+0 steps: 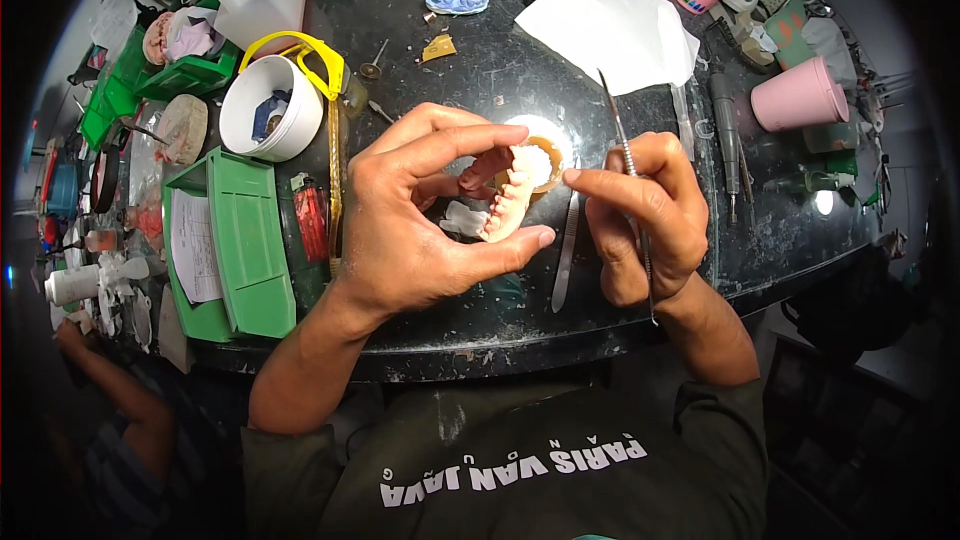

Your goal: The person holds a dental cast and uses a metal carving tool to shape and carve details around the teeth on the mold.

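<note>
My left hand [415,215] grips a dental model [514,202] with a curved row of teeth on a pale pink base, fingers above and thumb below. A whitish piece [463,219] shows beside it, inside the curl of the hand. In my right hand [655,225] is a thin double-ended metal dental carver [613,105], held upright like a pen, with its tip pointing away from me. The right index fingertip is close to the model's right side. Behind the model, a brightly lit amber round dish [566,145] is partly hidden. A slim metal scalpel handle [565,265] lies between my hands.
On the left stand a green bin [250,240], a red lighter [308,218], a white tub [300,130] and yellow safety glasses [330,65]. White paper [610,30] lies at the back. To the right are a grey handpiece [726,125] and a pink cup [798,90]. Another person's arm [130,395] shows lower left.
</note>
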### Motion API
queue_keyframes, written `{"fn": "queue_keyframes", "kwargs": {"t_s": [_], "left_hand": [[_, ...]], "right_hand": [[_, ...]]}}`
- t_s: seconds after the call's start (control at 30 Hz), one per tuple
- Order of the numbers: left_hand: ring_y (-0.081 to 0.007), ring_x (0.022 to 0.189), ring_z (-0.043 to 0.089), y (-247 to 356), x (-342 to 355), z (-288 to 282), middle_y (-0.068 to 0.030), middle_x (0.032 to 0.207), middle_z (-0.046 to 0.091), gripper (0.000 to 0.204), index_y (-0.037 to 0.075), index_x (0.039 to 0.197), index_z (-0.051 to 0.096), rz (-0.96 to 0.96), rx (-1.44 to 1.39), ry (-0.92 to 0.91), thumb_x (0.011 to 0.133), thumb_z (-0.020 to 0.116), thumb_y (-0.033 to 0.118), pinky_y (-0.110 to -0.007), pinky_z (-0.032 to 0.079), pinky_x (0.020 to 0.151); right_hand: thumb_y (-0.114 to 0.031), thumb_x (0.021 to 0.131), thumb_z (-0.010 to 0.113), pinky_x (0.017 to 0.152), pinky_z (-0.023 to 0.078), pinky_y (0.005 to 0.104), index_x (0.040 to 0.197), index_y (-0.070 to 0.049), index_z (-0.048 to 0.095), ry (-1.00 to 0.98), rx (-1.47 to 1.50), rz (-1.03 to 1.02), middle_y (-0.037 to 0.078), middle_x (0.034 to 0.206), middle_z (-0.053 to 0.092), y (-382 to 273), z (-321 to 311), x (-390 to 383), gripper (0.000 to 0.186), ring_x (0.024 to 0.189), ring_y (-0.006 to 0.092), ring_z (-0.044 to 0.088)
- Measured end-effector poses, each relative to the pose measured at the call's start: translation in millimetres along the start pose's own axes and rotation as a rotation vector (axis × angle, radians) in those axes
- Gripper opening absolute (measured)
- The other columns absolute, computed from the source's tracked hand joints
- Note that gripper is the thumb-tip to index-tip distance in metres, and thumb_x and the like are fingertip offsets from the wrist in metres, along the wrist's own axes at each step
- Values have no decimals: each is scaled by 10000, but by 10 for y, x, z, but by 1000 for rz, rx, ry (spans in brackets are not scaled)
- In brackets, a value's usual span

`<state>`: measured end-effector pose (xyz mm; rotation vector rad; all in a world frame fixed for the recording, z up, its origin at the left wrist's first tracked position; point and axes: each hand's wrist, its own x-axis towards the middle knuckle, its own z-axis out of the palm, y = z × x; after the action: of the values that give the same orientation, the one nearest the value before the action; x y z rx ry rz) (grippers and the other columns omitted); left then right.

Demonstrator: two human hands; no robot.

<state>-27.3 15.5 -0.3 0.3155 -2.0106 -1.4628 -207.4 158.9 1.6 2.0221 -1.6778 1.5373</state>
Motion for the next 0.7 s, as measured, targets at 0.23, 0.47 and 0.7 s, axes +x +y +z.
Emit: {"fn": "queue_keyframes", "kwargs": {"t_s": [0.23,0.47,0.7], "left_hand": [[-133,970,716,5,-9,49,-82,1140,663,586,29,1210,747,-31,-20,-34,653,929,51,-266,634,832],[-156,1072,675,-20,-12,35,-93,1198,611,653,-4,1253,711,12,-17,-96,640,936,4,-285,629,902],[-153,1069,674,-25,-7,36,-93,1198,604,651,-4,1250,708,-12,-19,-109,645,946,9,-287,629,911]], "right_hand": [[36,680,731,657,496,324,1103,-54,799,-127,17,-21,112,945,643,-51,9,11,438,764,202,623],[-11,652,733,616,462,317,1108,-72,806,-11,23,-20,85,856,629,-39,29,-15,466,728,195,610],[-12,576,701,605,471,303,1086,-51,812,-28,14,-21,103,864,613,17,-40,-34,524,704,181,599]]}}
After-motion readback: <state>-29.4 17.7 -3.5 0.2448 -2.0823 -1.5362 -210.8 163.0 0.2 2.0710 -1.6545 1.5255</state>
